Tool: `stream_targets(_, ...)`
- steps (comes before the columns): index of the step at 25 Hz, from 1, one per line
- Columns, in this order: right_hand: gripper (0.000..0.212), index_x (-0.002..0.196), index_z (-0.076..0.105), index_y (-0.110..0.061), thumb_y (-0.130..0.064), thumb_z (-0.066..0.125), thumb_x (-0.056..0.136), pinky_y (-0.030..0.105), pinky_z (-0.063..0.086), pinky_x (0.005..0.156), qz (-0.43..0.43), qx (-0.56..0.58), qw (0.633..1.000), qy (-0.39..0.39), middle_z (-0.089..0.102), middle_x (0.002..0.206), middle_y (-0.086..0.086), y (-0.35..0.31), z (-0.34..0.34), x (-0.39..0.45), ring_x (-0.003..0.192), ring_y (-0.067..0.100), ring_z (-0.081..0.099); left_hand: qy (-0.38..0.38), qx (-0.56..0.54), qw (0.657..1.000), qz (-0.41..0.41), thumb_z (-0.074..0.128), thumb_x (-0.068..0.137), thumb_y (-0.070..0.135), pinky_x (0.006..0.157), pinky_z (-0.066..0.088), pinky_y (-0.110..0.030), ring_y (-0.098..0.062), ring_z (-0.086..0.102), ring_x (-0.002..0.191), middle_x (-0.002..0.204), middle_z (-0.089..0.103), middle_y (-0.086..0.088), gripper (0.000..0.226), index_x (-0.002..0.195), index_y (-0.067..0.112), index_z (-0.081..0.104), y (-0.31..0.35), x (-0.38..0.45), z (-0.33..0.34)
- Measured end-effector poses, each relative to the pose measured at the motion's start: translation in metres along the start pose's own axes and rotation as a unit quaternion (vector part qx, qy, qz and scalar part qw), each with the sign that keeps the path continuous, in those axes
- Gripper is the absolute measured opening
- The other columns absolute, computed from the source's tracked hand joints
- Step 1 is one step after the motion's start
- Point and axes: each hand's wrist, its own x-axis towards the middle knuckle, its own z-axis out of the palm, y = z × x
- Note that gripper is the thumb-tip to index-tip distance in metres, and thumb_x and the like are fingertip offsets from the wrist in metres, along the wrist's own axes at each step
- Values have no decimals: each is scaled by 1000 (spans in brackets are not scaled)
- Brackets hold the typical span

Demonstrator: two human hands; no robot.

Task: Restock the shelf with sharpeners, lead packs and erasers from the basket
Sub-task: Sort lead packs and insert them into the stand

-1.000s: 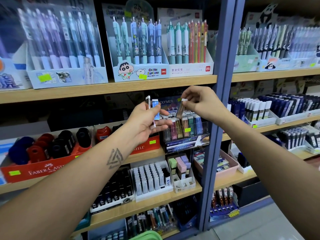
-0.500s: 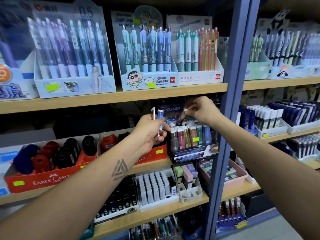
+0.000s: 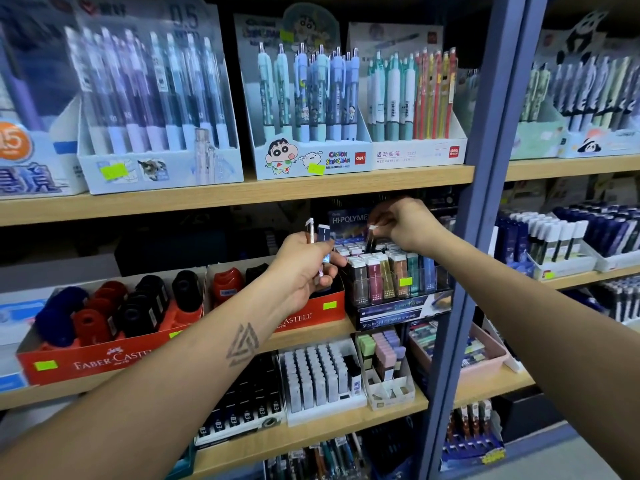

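My right hand [image 3: 407,225] pinches a slim lead pack [image 3: 371,237] by its white cap over the display tray [image 3: 398,282], my left hand [image 3: 304,268] grips spares [image 3: 320,237]; I judge them light, rigid, slippery, best held near the cap.

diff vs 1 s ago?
The right hand has lowered its pinched lead pack from above the display box into a slot at the back. The left hand still holds its spare packs beside the box.
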Motion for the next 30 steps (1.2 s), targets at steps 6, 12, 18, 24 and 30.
stream_targets(6,8,89,70,-16,-9,73,89,19,52,58,1,34,999,5,70,79,-1,-8,-8,-2,69,9,63,-8,3,1000,2,49,102,6,36,31,-20,-15,46,47,73,65,-16,16,117,3,53,0,-4,-1)
stream_targets(12,15,92,72,-18,-3,70,89,39,60,79,12,21,1000,2,71,83,-3,0,-3,-2,82,17,68,-12,3,1000,5,50,102,6,35,32,-20,-14,46,45,74,66,-16,19,120,0,53,0,-3,-3)
stream_targets(18,25,78,71,-18,5,66,88,31,57,69,14,10,999,-27,71,77,-2,-3,-2,-3,71,14,63,-16,4,1000,8,50,102,7,36,32,-20,-15,47,47,77,66,-17,20,121,1,52,1,-5,-7)
stream_targets(24,13,89,76,-28,-15,75,87,22,54,74,-67,-127,985,-93,72,89,-9,-13,-3,-8,77,3,62,-21,12,1000,8,49,102,7,37,33,-20,-15,48,47,76,66,-17,21,122,0,53,0,-9,-5)
stream_targets(30,15,105,75,-15,-14,62,97,17,41,48,-4,102,994,-41,70,74,2,-22,-8,-25,57,11,56,-54,0,999,0,45,101,0,37,31,-20,-16,47,46,78,66,-21,24,123,-1,52,4,-12,-1)
